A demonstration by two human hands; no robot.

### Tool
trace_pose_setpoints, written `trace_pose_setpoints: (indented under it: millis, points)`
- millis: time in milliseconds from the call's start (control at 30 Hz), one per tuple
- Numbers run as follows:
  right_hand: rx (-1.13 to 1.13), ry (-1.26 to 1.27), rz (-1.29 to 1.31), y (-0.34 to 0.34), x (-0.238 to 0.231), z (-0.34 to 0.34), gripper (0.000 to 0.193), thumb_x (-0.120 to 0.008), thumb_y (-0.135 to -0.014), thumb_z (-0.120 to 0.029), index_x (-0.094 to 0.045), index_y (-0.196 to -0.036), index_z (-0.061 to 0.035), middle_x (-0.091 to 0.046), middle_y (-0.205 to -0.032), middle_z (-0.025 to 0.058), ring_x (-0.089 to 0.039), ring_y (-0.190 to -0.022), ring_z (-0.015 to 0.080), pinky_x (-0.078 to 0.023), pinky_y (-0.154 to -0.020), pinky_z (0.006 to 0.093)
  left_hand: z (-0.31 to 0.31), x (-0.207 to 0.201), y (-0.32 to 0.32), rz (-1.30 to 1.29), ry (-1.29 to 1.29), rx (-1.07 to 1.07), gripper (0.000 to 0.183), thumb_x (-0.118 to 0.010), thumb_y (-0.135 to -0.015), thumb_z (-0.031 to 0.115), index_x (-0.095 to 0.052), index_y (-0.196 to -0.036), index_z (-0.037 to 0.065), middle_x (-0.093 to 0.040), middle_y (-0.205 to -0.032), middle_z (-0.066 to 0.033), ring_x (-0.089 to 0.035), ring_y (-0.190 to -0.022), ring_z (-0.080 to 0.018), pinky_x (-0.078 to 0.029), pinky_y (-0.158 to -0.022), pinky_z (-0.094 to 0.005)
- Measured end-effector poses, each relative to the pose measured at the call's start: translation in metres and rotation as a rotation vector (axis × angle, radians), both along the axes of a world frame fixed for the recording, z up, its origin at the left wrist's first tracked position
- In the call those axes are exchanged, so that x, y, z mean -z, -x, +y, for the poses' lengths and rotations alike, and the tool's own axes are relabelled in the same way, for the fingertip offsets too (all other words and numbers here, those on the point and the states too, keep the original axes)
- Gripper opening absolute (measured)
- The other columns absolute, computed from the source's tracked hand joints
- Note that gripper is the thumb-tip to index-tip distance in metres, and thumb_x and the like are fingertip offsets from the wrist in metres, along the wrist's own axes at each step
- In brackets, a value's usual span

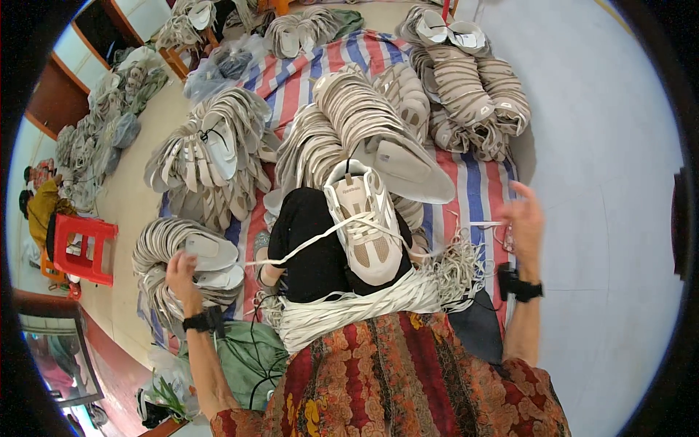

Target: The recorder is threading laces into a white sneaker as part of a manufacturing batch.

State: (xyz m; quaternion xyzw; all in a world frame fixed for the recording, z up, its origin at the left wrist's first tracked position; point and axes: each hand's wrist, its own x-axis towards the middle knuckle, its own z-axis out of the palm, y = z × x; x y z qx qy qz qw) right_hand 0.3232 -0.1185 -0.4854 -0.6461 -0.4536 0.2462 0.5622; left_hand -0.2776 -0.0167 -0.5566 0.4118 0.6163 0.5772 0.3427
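Note:
A white and beige sneaker upper [360, 218] rests on my knees, toe toward me, with pale laces crossed over its tongue. One loose lace [298, 250] stretches from it toward the left and ends short of my left hand [182, 279]. That hand is raised by a stack of shoe uppers [175, 244], its fingers loosely bent and apart. On the right, my right hand [524, 218] is lifted with fingers spread. A pale lace end [484, 223] lies close to its fingertips; whether it touches them is unclear.
A bundle of white laces [357, 306] lies across my lap, with more laces [462, 269] heaped at the right. Rows of nested uppers [357, 109] stand ahead on a striped sheet [284, 73]. A red stool [84, 247] and green bag [251, 357] are at left.

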Motion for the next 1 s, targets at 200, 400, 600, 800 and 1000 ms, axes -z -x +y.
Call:
trace_pose_setpoints:
  millis: [200,400,600,800,1000]
  points:
    - [-0.493,0.385,0.047,0.095,0.044,0.075,0.015,-0.052,-0.080,-0.007,-0.059,-0.091,0.0000,-0.061,-0.069,0.0032,-0.050,-0.053,0.0064,-0.041,-0.049,0.0211,0.033,-0.030,-0.141,-0.100,0.019,0.513,0.031,-0.049,-0.084,0.011,-0.046,-0.111,-0.003,-0.058,-0.079,-0.0077,-0.058,-0.067,-0.0139,-0.048,-0.061,-0.0239]
    - [-0.544,0.315,-0.112,0.110,0.073,0.102,0.015,-0.055,-0.077,-0.012,-0.062,-0.078,0.0013,-0.061,-0.065,0.0058,-0.054,-0.054,0.0109,-0.042,-0.050,0.0258,0.052,-0.039,-0.227,-0.175,0.287,0.804,0.021,-0.049,-0.085,0.011,-0.053,-0.099,-0.005,-0.060,-0.082,-0.0112,-0.060,-0.068,-0.0143,-0.048,-0.053,-0.0223]
    - [-0.578,0.335,-0.337,0.118,0.077,0.115,0.019,-0.057,-0.072,-0.019,-0.062,-0.076,-0.0014,-0.062,-0.067,0.0119,-0.058,-0.058,0.0230,-0.044,-0.055,0.0332,0.053,-0.021,-0.291,-0.213,0.317,0.964,0.019,-0.048,-0.085,0.009,-0.053,-0.094,-0.006,-0.058,-0.087,-0.0105,-0.060,-0.076,-0.0165,-0.052,-0.060,-0.0254]
    - [-0.648,0.354,-0.427,0.116,0.071,0.124,0.017,-0.056,-0.069,-0.017,-0.062,-0.074,-0.0023,-0.060,-0.068,0.0156,-0.058,-0.063,0.0313,-0.044,-0.058,0.0382,0.051,-0.013,-0.305,0.019,0.343,0.988,0.015,-0.047,-0.085,0.010,-0.055,-0.088,-0.002,-0.058,-0.082,-0.0052,-0.059,-0.075,-0.0111,-0.052,-0.059,-0.0233]
    - [-0.634,0.234,-0.725,0.127,0.073,0.133,0.018,-0.056,-0.066,-0.019,-0.061,-0.067,-0.0021,-0.058,-0.065,0.0169,-0.056,-0.060,0.0330,-0.044,-0.056,0.0395,0.048,-0.009,-0.307,-0.001,0.276,0.999,0.016,-0.049,-0.086,0.013,-0.058,-0.089,0.000,-0.059,-0.080,-0.0029,-0.058,-0.071,-0.0078,-0.051,-0.054,-0.0205]
